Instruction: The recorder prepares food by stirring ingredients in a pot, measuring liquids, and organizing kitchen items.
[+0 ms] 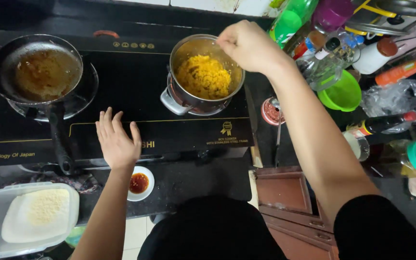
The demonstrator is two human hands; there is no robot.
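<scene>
Over the pot (203, 79) of yellow rice, right hand (246, 45) pinches shut, left hand (116, 139) lies open on the cooktop (136, 86), risking burns from hot metal.

steel pot (188, 103) | upright on cooktop | holds yellow rice (203, 76)

bare forearms, black short sleeve, black clothing below.
</scene>
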